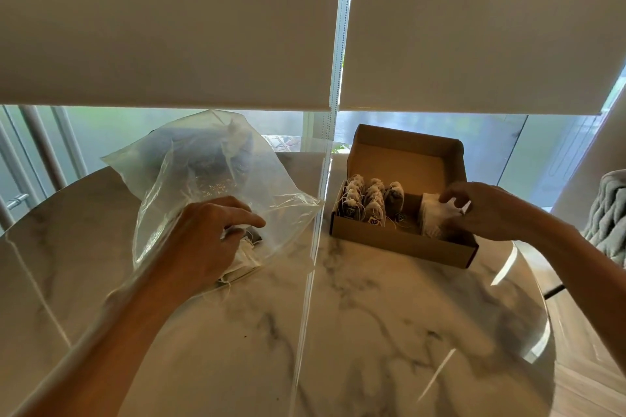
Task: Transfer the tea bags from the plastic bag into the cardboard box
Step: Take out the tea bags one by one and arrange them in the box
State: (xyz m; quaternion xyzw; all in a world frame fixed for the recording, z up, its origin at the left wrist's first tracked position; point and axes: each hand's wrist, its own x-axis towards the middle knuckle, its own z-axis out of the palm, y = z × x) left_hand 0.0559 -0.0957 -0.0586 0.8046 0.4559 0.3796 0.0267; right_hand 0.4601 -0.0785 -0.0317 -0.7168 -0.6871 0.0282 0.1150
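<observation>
**Both hands busy: one in the bag, one in the box**

Here we are over a round marble worktop [355, 332], and both hands are at it. On the left lies the clear plastic bag [210, 179], crumpled and puffed up, its mouth facing the person. The left hand [206, 240] is reaching into that mouth, forefinger stretched forward, the other fingers curled down onto a small heap of tea bags [245, 259] that lies at the bag's near edge. It looks like a grip on them, though the palm hides exactly how many it has. Further back inside the bag there is a darker mass, too blurred through the plastic to name.

Over to the right, well apart from the bag, sits the cardboard box [399, 244], lid flap standing up at the back. Inside, at its left end, rows of tea bags [369, 203] stand upright, strings and little tags trailing toward the front wall. The middle of the box shows bare cardboard. At the right end, the right hand [487, 210] is down in the box, fingers and thumb bent round a pale bundle of tea bags [435, 218] that stands against the box floor.

Behind it all, two roller blinds [169, 27] hang low across the window, a bead cord dropping between them. At the far right edge, a grey knitted blanket [606, 213] peeks in.
</observation>
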